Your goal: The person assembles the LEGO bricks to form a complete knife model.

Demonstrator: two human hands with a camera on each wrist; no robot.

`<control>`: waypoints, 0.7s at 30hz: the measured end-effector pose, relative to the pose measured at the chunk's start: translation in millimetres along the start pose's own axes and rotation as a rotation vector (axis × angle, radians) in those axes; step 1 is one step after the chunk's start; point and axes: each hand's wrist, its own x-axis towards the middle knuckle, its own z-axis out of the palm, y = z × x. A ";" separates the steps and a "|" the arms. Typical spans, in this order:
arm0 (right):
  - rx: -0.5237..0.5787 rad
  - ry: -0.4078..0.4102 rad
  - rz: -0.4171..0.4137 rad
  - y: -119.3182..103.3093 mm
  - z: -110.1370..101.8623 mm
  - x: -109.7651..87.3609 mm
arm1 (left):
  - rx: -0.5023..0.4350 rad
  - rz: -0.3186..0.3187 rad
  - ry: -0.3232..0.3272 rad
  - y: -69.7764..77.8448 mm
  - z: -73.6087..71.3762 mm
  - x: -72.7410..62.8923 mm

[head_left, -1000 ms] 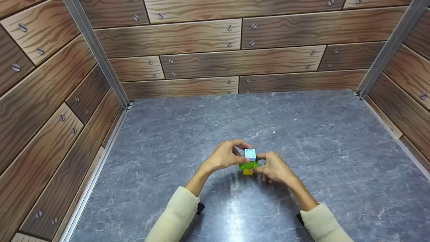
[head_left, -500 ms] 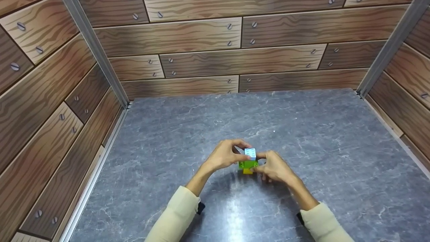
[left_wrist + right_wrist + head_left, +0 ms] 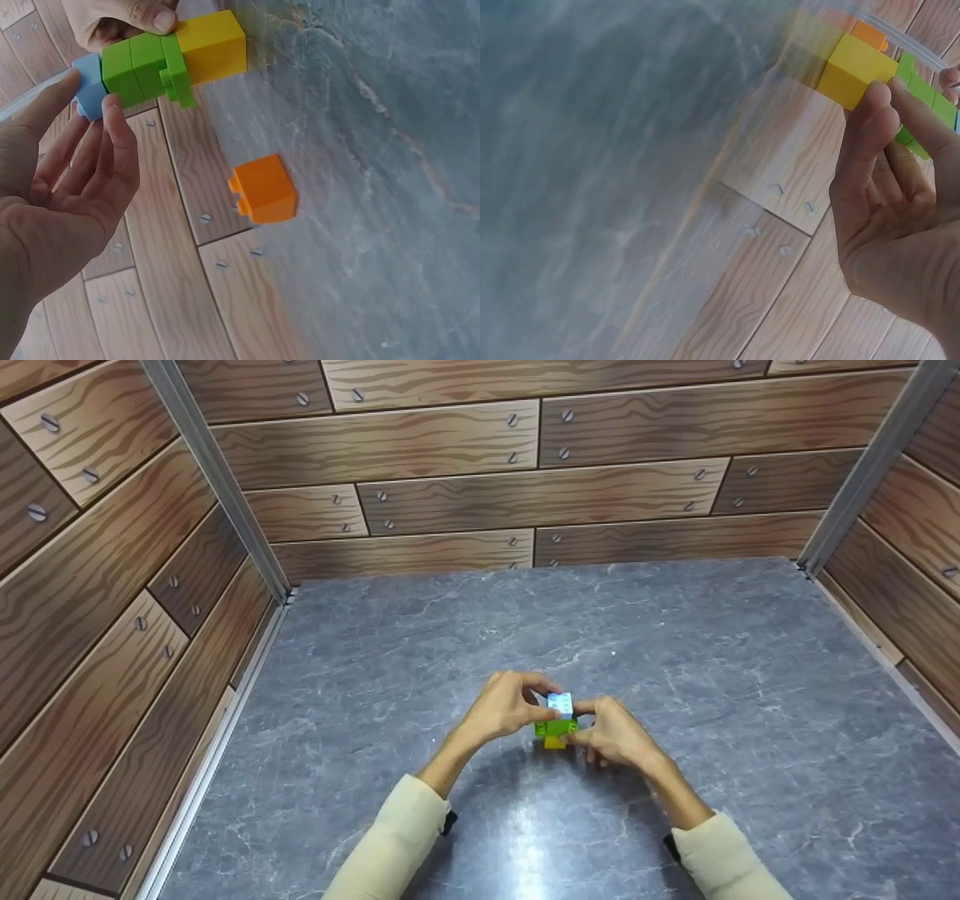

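A small tower of toy building bricks stands on the table between both hands. Its base is a yellow brick [image 3: 214, 49], with green bricks [image 3: 135, 67] above and a light blue brick [image 3: 559, 703] on top. My left hand [image 3: 499, 709] pinches the light blue brick between thumb and fingers. From the other side, my right hand [image 3: 616, 739] grips the tower low down, its fingertips around where green meets yellow. One green piece juts out sideways beyond the yellow. In the left wrist view a loose orange brick [image 3: 264, 191] sits on the table near the left hand; the head view hides it.
The grey marbled tabletop [image 3: 375, 660] spreads around the hands. Wood-print panels wall it in at the back [image 3: 450, 502], left [image 3: 97, 697] and right [image 3: 907, 585], with grey metal posts [image 3: 225, 487] at the corners.
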 end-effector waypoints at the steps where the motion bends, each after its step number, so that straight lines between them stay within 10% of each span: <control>1: 0.000 0.000 0.004 0.0 -0.1 -0.4 | 0.015 0.007 -0.004 0.6 0.2 0.8; 21: 0.006 -0.007 0.002 0.5 0.8 -1.4 | 0.002 -0.022 0.019 0.1 3.8 -1.1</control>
